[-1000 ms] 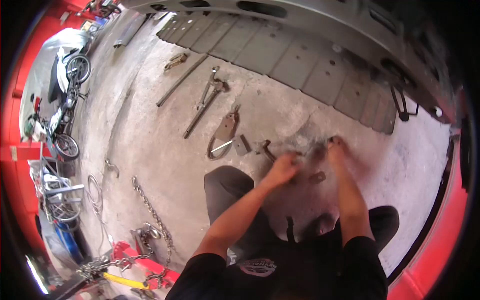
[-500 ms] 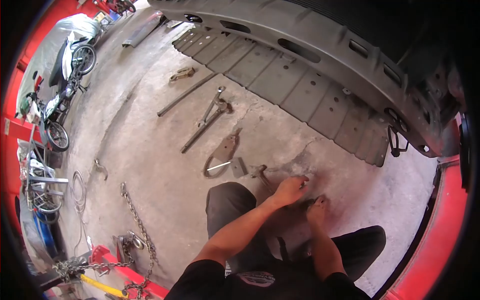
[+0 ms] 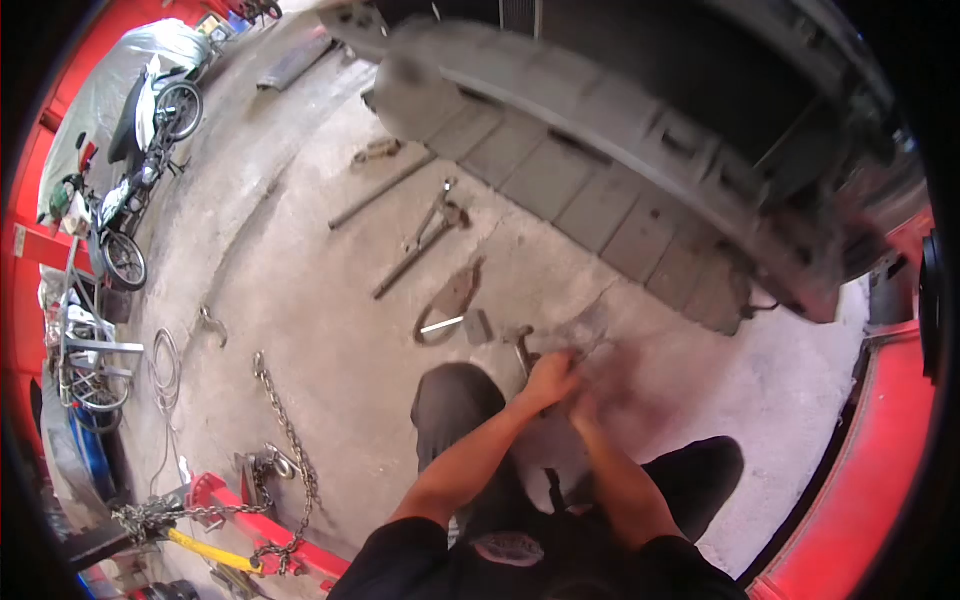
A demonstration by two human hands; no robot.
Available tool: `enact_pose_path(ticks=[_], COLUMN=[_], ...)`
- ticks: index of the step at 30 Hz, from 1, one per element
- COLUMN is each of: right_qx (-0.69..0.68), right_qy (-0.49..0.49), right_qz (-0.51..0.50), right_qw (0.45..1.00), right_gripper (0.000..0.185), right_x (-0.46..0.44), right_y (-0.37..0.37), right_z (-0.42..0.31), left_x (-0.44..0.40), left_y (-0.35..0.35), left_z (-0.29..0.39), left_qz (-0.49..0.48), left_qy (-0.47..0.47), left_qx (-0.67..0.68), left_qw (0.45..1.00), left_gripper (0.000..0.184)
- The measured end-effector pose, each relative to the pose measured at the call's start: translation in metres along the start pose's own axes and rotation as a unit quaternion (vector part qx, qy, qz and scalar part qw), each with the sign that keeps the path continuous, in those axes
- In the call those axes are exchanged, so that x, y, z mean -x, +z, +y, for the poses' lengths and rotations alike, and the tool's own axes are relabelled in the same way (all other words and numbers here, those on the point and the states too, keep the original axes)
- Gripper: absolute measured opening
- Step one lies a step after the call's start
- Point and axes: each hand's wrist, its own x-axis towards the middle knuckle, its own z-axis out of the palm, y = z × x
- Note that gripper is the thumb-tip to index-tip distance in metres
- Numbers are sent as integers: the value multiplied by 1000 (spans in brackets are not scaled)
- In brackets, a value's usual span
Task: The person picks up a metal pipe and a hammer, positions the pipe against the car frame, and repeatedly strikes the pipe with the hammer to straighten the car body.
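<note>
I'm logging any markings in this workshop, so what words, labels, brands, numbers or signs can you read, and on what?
No text can be read.
Oval print on the black shirt: too blurred to read.
Motorcycle: no lettering that I can make out.
Tools on the floor: too small to show any markings.

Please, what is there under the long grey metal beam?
A ribbed grey sheet lies on the floor, its near part showing beyond the beam. The beam covers its far part, so what else may be under there cannot be seen.
</note>
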Motion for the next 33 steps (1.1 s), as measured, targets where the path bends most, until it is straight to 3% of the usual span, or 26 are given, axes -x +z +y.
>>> enact_pose_path(ticks=[1, 2, 3, 6, 7, 8, 9, 10, 11, 12, 15, 16, 18, 21, 22, 23, 25, 26, 27, 31, 33], right_qx=[-30, -110, -90, 55, -129, -307, -470, -291, -90, 119, -113, -148, -221, -138, -157, -179, -111, -38, 38, 51, 78], right_qy=[4, -2, 32, 64, 160, 250, 332, 127, -92, -306, -110, -99, -63, -196, -129, -57, -91, -57, -27, 120, 146], right_qz=[11, 63, 55, -34, -43, -52, -58, -23, 15, 53, 4, -19, -65, -64, -118, -169, -122, -106, -93, -68, -80], right_qw=[999, 992, 994, 996, 978, 917, 816, 948, 992, 943, 987, 984, 971, 969, 972, 967, 982, 992, 995, 989, 983], right_gripper=[57, 59, 60, 50, 46, 42, 38, 36, 34, 32, 31, 29, 27, 26, 29, 33, 37, 37, 37, 29, 31], right_x=[10, 4, 30, 107, 130, 154, 175, 181, 174, 178, 228, 241, 282, 344, 359, 373, 390, 398, 402, 414, 437], right_y=[-4, 33, 3, -82, -107, -141, -165, -163, -140, -134, -189, -203, -230, -286, -297, -306, -306, -308, -311, -301, -349], right_z=[19, 87, 97, 112, 94, 55, 30, 28, 44, 49, -77, -108, -149, -193, -198, -197, -165, -146, -126, 6, -15], left_x=[10, 19, 31, 76, 94, 111, 128, 144, 158, 171, 205, 217, 251, 329, 359, 384, 412, 415, 428, 505, 516], left_y=[-4, -15, -26, -39, -53, -67, -80, -94, -112, -129, -168, -183, -208, -232, -241, -251, -274, -282, -282, -288, -293], left_z=[0, 13, 24, 31, 55, 77, 100, 125, 154, 185, 250, 266, 294, 290, 288, 292, 323, 333, 331, 323, 314], left_qz=[24, -3, -26, -73, -81, -88, -94, -101, -123, -145, -235, -272, -235, -235, -218, -205, -202, -189, -201, -237, -246], left_qy=[1, -60, -122, -176, -188, -185, -183, -181, -185, -186, -193, -194, -182, -228, -248, -267, -466, -557, -522, -467, -463], left_qx=[-35, -35, -35, -69, -72, -78, -84, -92, -106, -121, -160, -176, -136, -70, -32, 6, 60, 76, 64, 9, 0], left_qw=[999, 998, 992, 979, 976, 976, 975, 974, 969, 964, 939, 926, 945, 942, 943, 941, 859, 805, 826, 852, 851], left_gripper=[34, 31, 29, 26, 26, 26, 26, 26, 26, 27, 29, 31, 33, 36, 37, 37, 37, 38, 37, 35, 34])
